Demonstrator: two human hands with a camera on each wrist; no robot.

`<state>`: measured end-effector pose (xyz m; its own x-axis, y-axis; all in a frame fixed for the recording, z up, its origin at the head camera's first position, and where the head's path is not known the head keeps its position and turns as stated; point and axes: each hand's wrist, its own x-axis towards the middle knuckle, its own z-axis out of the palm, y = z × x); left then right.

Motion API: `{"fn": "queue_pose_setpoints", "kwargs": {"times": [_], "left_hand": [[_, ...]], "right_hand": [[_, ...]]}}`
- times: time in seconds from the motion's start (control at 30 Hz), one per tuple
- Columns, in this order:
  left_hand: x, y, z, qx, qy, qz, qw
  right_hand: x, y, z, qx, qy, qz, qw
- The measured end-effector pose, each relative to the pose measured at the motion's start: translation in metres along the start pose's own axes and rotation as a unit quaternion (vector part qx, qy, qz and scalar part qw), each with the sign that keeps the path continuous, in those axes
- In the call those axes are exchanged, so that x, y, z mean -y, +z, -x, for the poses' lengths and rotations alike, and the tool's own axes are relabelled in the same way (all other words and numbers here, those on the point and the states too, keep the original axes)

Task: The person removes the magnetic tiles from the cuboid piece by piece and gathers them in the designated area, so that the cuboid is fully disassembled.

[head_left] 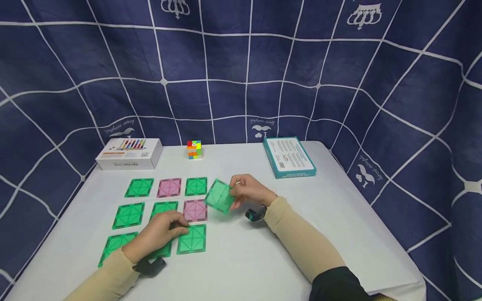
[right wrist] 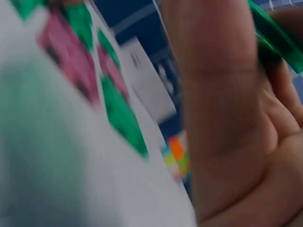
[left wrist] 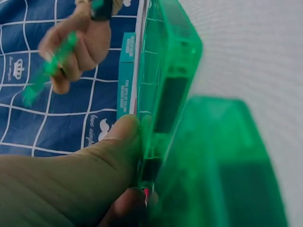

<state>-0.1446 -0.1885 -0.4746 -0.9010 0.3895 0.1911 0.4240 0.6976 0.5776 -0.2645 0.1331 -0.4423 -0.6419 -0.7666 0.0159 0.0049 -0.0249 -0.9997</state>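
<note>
My right hand (head_left: 246,191) pinches a see-through green magnetic tile (head_left: 217,196) by one edge, tilted above the table right of the tile rows. My left hand (head_left: 160,232) touches a corner of a flat green tile (head_left: 193,241) at the near right of the rows, thumb and fingertips on it. In the left wrist view the thumb (left wrist: 120,137) rests against that tile's top face (left wrist: 151,61). Behind it, a pink tile (head_left: 195,210) lies flat. Several more green tiles (head_left: 129,215) and another pink tile (head_left: 169,187) form spaced rows. The left hand partly covers some.
On the white-covered table (head_left: 241,267), a white box (head_left: 129,154) stands at back left. A colourful puzzle cube (head_left: 194,149) sits beyond the tiles. A teal box with a white label (head_left: 290,157) lies at back right. Blue gridded cloth (head_left: 226,62) hangs behind.
</note>
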Motion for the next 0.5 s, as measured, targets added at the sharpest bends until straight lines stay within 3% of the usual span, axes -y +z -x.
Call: {"fn": "queue_pose_setpoints", "kwargs": {"times": [0.07,0.13,0.23,0.33,0.4,0.5], "left_hand": [[0.0,0.001,0.001,-0.004,0.001,-0.001,1.0],[0.0,0.002,0.001,-0.022,0.005,-0.009,0.9997],[-0.001,0.0,0.001,-0.094,0.026,-0.019,0.9951],[-0.001,-0.003,0.001,-0.188,0.054,-0.011,0.9807],[0.0,-0.006,0.001,-0.235,0.072,0.005,0.9694],[0.002,-0.009,0.002,-0.27,0.082,0.026,0.9591]], "right_hand": [[0.005,0.03,0.0,0.085,0.026,0.017,0.9959],[0.009,0.062,0.002,0.166,0.054,0.037,0.984],[0.011,0.107,0.006,0.251,0.108,0.051,0.9606],[0.007,0.137,0.011,0.269,0.149,0.064,0.9493],[0.004,0.147,0.014,0.25,0.163,0.08,0.9512],[-0.001,0.154,0.016,0.209,0.168,0.106,0.9576]]}}
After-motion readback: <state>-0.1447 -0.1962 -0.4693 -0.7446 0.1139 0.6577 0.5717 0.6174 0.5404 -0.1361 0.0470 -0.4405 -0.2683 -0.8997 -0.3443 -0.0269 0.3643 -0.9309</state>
